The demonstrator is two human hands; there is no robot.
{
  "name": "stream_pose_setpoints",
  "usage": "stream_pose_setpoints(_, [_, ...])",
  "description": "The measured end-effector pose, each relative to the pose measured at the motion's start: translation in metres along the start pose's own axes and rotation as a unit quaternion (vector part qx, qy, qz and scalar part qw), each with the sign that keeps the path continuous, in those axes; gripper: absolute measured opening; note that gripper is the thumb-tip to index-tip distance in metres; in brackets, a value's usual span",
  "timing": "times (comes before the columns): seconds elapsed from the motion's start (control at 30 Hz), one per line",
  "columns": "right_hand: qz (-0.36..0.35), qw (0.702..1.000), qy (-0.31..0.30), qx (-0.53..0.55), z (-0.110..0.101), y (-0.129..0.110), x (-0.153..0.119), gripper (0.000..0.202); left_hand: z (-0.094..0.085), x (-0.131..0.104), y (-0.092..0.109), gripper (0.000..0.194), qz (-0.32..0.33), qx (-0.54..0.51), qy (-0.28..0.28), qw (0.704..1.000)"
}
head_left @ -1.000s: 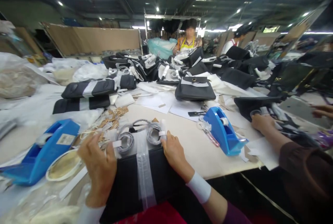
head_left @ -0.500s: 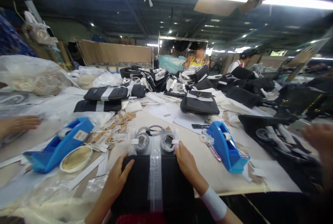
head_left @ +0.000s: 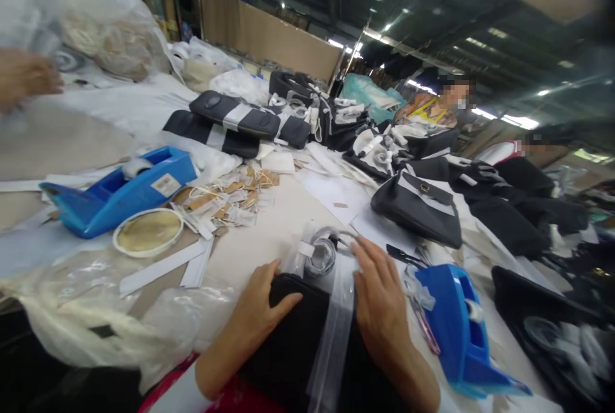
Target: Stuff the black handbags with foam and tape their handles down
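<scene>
Black bag (head_left: 293,342) at bottom ctr of frame, up against worker's front, near edge of worktop (head_left: 269,227). Clear plastic strip (head_left: 334,336) runs down its face; wrapped grey coil (head_left: 323,258) sits at its top edge.

L hand (head_left: 252,314) has hold of bag's upper L corner: part-open, thumb spread away from fingers & lying along the face, fingertips at the edge. R hand (head_left: 382,291) lies over R part of bag top, just beside strip; fingers long, nearly straight, tips by the coil's loop. Can't tell if it grips anything, underside hidden.

L side of frame: blue tape dispenser (head_left: 125,189), round lid-like disc (head_left: 151,234) just below it, white strips (head_left: 161,269) near disc, heap of tags w/ strings (head_left: 235,198) to R. Lower R: 2nd blue dispenser (head_left: 461,330) w/ pink-handled tool (head_left: 425,330) just beside it.

Upper ctr: stacked dark bags (head_left: 235,115) w/ pale bands. R of ctr: dark bag w/ clasp (head_left: 418,208), tilted. Co-worker's hand (head_left: 29,80) upper L, blurred. Person in yellow apron (head_left: 427,112) upper R, behind pile.
</scene>
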State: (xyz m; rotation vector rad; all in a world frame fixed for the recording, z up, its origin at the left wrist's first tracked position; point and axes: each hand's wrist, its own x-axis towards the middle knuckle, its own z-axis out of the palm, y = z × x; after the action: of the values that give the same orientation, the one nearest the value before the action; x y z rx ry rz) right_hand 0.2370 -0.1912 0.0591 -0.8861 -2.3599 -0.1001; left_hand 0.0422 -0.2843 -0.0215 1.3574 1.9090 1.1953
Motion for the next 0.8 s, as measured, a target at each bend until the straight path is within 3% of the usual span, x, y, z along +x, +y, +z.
stream_pose_setpoints(0.07, [-0.136, 0.981, -0.106, 0.091, 0.012, -0.024, 0.042, 0.046, -0.001, -0.004, 0.001, 0.064, -0.016, 0.009, 0.016, 1.000])
stream_pose_setpoints(0.13, [-0.223, 0.946, -0.210, 0.107, 0.028, -0.043, 0.073, 0.033, -0.006, -0.009, 0.004, 0.066, -0.034, 0.002, 0.002, 0.999])
stream_pose_setpoints(0.2, [-0.281, 0.914, -0.284, 0.069, 0.044, -0.054, 0.087, 0.021, -0.014, -0.015, 0.006, 0.068, -0.049, -0.023, -0.040, 0.998])
stream_pose_setpoints(0.27, [-0.314, 0.892, -0.325, 0.024, 0.055, -0.057, 0.089, 0.028, -0.022, -0.022, 0.008, 0.068, -0.064, -0.050, -0.082, 0.993])
stream_pose_setpoints(0.37, [-0.323, 0.877, -0.355, 0.002, 0.063, -0.053, 0.081, 0.041, -0.031, -0.030, 0.007, 0.059, -0.093, -0.081, -0.129, 0.984])
stream_pose_setpoints(0.47, [-0.309, 0.881, -0.359, 0.002, 0.064, -0.052, 0.078, 0.043, -0.035, -0.034, 0.004, 0.053, -0.118, -0.125, -0.141, 0.975])
stream_pose_setpoints(0.63, [-0.300, 0.882, -0.364, -0.010, 0.066, -0.057, 0.079, 0.039, -0.032, -0.032, 0.005, 0.055, -0.162, -0.208, -0.128, 0.956])
stream_pose_setpoints(0.8, [-0.283, 0.898, -0.337, -0.012, 0.069, -0.057, 0.077, 0.032, -0.024, -0.013, 0.015, 0.061, -0.168, -0.292, -0.093, 0.937])
